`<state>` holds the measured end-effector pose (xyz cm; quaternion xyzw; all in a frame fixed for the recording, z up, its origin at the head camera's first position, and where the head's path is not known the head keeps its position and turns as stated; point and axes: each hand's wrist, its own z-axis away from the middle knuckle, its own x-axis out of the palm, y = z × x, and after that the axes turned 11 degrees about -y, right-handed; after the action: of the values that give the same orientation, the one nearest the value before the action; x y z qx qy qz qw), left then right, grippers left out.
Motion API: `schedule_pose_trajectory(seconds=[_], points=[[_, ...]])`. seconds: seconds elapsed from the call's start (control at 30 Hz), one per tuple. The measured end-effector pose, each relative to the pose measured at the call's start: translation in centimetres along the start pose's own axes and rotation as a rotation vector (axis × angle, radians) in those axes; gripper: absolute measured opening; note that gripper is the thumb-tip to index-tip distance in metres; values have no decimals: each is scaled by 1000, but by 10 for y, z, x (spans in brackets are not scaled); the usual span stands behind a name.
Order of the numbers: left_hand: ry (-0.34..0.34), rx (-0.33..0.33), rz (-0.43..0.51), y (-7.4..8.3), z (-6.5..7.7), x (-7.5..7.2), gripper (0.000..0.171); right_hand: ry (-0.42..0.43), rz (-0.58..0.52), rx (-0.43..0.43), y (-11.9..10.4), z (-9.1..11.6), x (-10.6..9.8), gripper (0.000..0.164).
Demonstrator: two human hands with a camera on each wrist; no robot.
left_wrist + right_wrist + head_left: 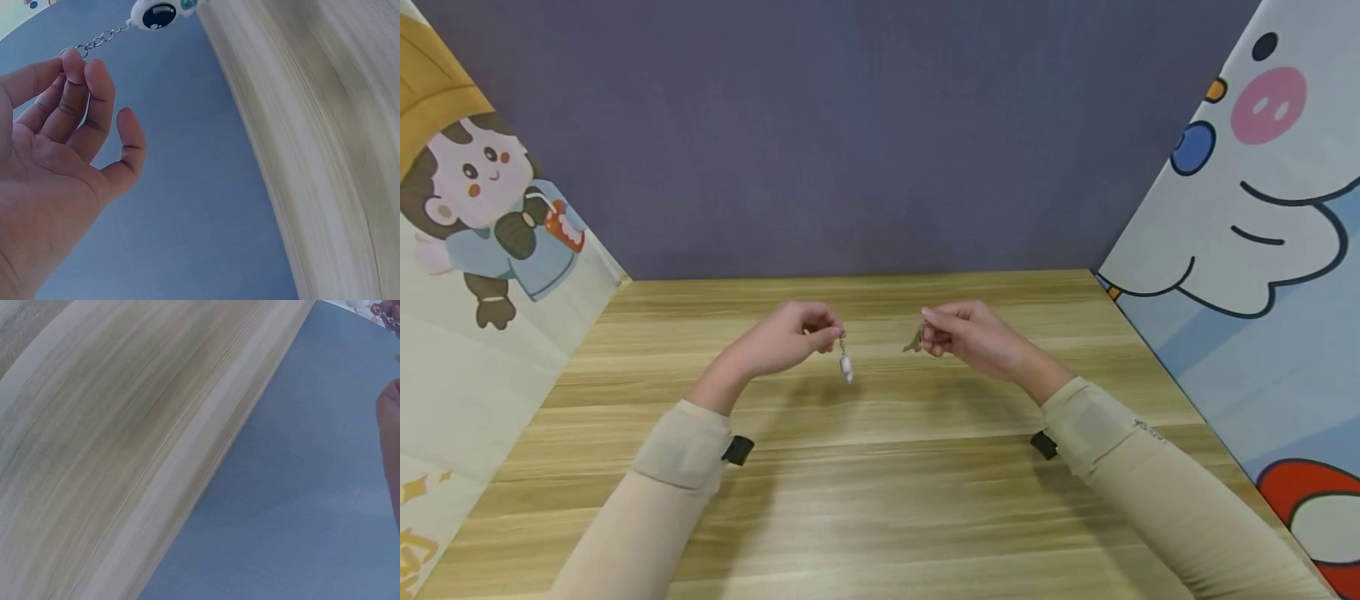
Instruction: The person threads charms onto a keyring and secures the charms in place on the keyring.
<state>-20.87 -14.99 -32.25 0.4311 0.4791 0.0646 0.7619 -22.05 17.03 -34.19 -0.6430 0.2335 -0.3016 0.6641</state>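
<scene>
My left hand (790, 337) pinches the ring end of a keychain (846, 367) between thumb and fingers above the table. In the left wrist view, a small white figure (150, 14) with a large black eye hangs from a silver chain (103, 39), partly cut off at the top. At about the same height to the right, my right hand (973, 335) grips a small bunch of metal keys (914, 342) that sticks out to the left of its fingers. Between the two hands is a short gap. The right wrist view catches only the edge of the right hand (390, 434).
Under both hands lies a light wood-grain table (880, 500). A plain blue-grey panel (865, 142) stands along its far edge. Cartoon-printed panels rise at the left (535, 358) and right (1225, 367) sides.
</scene>
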Motion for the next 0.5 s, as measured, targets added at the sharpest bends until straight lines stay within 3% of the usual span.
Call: schedule_pose_trajectory(seconds=[0.37, 0.5], points=[[-5, 22, -2, 2, -1, 1, 21, -163, 180, 93, 0, 5, -1, 29], [-5, 24, 1, 5, -2, 2, 20, -199, 170, 107, 1, 6, 0, 31]])
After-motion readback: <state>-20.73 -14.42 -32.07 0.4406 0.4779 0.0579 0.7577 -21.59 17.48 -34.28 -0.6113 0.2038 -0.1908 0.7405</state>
